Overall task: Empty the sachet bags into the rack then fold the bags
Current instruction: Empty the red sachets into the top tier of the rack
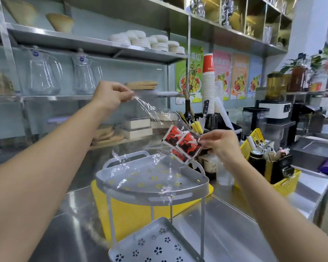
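Observation:
A clear plastic bag (pixel 151 110) hangs stretched above a grey two-tier rack (pixel 195 188). My left hand (pixel 110 96) pinches the bag's upper corner, raised high. My right hand (pixel 219 144) grips the bag's lower end beside the rack's right handle. Red and black sachets (pixel 182 142) bunch inside that lower end, just over the top tray. Another clear bag (pixel 140 176) lies flat across the top tray. The rack's lower tray (pixel 153 244) sits near the bottom edge with nothing on it.
The rack stands on a steel counter (pixel 235 233) over a yellow mat (pixel 133 214). A yellow basket (pixel 284 184) with bottles and tools sits at the right. Paper cups (pixel 208 80), a knife block, blenders and glass jugs on shelves stand behind.

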